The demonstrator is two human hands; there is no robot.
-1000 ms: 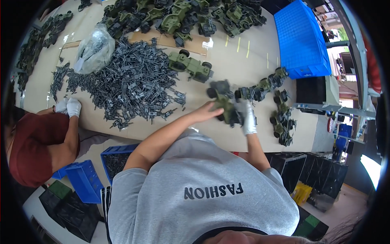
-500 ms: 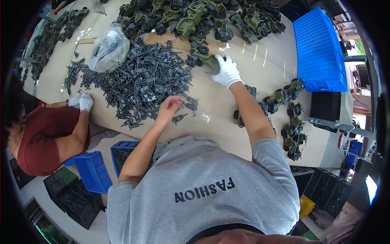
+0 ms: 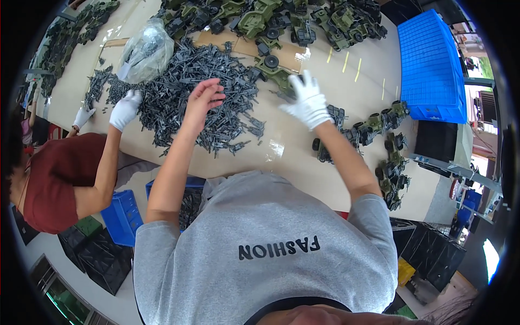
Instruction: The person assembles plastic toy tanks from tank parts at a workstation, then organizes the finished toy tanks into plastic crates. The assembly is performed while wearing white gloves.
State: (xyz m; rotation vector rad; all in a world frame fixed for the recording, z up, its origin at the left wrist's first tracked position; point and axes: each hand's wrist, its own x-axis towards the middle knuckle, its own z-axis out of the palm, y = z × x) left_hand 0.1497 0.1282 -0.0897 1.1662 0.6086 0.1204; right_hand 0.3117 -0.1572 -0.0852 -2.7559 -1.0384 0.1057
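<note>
Your left hand is bare and held over the pile of dark grey plastic parts, its fingers loosely bent and partly parted — whether a small part sits between them, you cannot tell from this view. Your right hand, in a white glove, is spread wide, thumb well away from the fingers, its grip open. Just beside it is the green toy vehicle, on the table at the right edge of the grey pile; whether your glove touches its near end is unclear.

To the right of your right forearm, a slanting row of green and dark toy vehicles runs toward the blue crate, with another line of vehicles below it near the table's edge. Across the table from you is a big heap of green vehicles, and a strip of brown cardboard lies between it and the grey parts. On your left, a clear plastic bag rests against the pile — and a co-worker in a dark red top has one white-gloved hand at its edge
</note>
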